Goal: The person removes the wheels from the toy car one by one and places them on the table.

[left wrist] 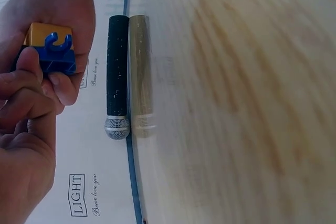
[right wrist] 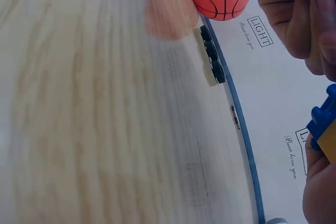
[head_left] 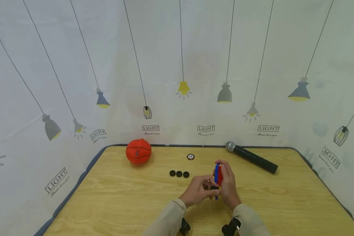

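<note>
My right hand grips a toy vehicle up off the table, tilted on its side. It has a blue base with red and orange-yellow blocks. A blue hook sticks out of its end in the left wrist view. My left hand is close against the toy's underside, pinching a small black wheel between thumb and fingers. Whether that wheel sits on the toy is hidden by the fingers. Several similar black wheels lie in a row on the table, left of my hands.
A red toy basketball stands at the back left. A round chip lies behind the wheel row. At the back right lies a black microphone with a silver head. The wooden table meets a printed wall cloth at its far edge.
</note>
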### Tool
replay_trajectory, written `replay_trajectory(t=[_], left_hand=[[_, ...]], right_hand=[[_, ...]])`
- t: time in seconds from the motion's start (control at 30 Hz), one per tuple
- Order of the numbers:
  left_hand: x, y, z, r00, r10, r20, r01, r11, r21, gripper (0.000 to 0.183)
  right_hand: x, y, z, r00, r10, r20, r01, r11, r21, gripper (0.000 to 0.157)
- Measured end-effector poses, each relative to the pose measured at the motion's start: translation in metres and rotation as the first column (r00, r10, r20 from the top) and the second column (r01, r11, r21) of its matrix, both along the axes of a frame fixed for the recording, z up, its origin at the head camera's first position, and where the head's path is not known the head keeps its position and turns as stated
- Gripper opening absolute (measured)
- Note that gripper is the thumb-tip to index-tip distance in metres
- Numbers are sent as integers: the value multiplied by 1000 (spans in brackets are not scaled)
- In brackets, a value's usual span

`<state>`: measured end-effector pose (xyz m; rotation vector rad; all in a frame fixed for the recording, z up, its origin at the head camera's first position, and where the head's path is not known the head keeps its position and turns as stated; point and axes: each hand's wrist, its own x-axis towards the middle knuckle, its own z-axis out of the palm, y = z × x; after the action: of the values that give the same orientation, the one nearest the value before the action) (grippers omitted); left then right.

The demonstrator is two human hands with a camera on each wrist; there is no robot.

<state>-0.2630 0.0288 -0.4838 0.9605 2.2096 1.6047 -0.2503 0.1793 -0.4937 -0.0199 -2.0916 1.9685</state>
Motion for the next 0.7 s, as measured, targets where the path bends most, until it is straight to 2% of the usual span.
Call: replay_trajectory(t=[0.1, 0.2, 0.33, 0.43, 0.53, 0.7], left_hand=[[2, 1, 0, 998, 44, -44, -44, 999, 6, 9], [2, -2, 1, 996, 70, -47, -70, 998, -2, 8], [-6, -15, 6, 998, 56, 29, -56, 998, -30, 15], [-17, -27, 11, 998, 38, 49, -36, 998, -55, 20], [-27, -36, 19, 999, 33, 42, -29, 995, -100, 21], [-42, -48, 28, 997, 70, 15, -65, 976, -207, 21]], right_hand=[[-1, 5, 0, 1000, -26, -2, 26, 995, 96, 39], [-2, 14, 2, 999, -44, 6, 43, 991, 124, 37], [-3, 26, 10, 999, -29, 36, 28, 998, 48, 39], [-5, 31, 15, 998, -21, 62, 19, 999, 26, 40], [-5, 36, 16, 996, -23, 86, 22, 1000, 12, 40], [-4, 39, 14, 996, -18, 92, 19, 1000, -14, 38]])
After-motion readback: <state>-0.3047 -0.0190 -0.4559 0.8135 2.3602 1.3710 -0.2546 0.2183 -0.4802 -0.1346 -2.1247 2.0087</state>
